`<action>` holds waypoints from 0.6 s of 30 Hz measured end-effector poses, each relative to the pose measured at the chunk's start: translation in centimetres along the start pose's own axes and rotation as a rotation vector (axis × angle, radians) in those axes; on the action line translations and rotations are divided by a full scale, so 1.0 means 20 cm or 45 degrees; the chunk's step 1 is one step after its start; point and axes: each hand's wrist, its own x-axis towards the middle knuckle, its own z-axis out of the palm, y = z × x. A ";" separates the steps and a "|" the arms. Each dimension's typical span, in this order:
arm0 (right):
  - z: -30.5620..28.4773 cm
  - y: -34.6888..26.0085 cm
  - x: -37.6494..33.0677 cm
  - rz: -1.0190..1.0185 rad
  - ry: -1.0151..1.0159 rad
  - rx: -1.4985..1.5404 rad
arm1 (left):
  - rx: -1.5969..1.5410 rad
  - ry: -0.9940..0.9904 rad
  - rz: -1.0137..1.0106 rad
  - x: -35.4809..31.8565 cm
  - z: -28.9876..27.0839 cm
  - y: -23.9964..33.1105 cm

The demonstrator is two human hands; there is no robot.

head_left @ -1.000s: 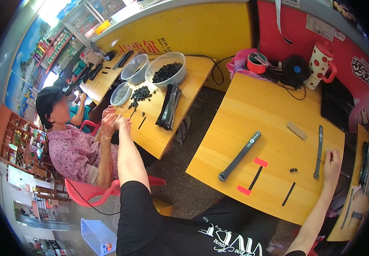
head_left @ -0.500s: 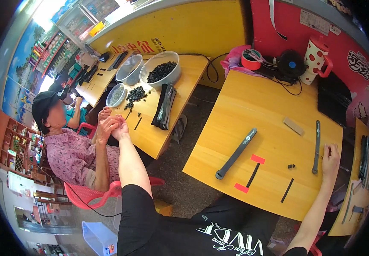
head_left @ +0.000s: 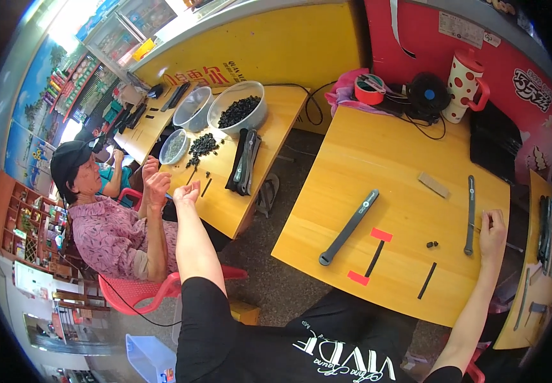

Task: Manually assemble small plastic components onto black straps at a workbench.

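My left hand [head_left: 186,193] is stretched out to the left, palm up with the fingers loosely spread, beside a seated person's raised hands [head_left: 156,185]. A small gap separates them; I cannot make out anything in my palm. At the right edge of the yellow table [head_left: 327,172], my right hand [head_left: 493,231] is closed on a thin rod, only partly visible. The rod's end reaches a dark grey strap [head_left: 470,210] lying there. A second grey strap [head_left: 350,226] lies slantwise at mid-table. Two small black pieces [head_left: 432,244] sit between the straps.
Two red tape marks [head_left: 381,235] flank a black strip; another black strip [head_left: 426,281] lies nearby. A brown block [head_left: 433,185], a fan [head_left: 428,93] and a dotted tumbler [head_left: 464,86] stand farther back. The left table holds tubs [head_left: 264,108] and loose black parts [head_left: 203,145].
My left hand and the other person's hands, touching before, have come apart, mine dropping slightly. My right hand stays by the strap with the rod. The view has shifted slightly.
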 end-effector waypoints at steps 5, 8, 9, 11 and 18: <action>-0.05 -0.06 -0.02 -0.048 0.046 -0.167 | 0.493 0.198 0.477 0.16 0.02 -0.48; 0.00 -0.08 -0.01 -0.039 0.000 -0.097 | 0.710 -0.124 0.542 -0.07 -0.12 -0.41; 0.00 -0.04 0.00 -0.091 0.037 -0.118 | 0.774 -0.055 0.747 -0.14 -0.16 -0.54; -0.01 -0.04 -0.03 -0.127 0.060 -0.138 | 0.929 0.089 1.067 -0.34 -0.25 -0.77; -0.04 0.00 -0.02 -0.039 0.025 -0.156 | 1.513 -0.235 1.385 -1.11 -0.43 -1.77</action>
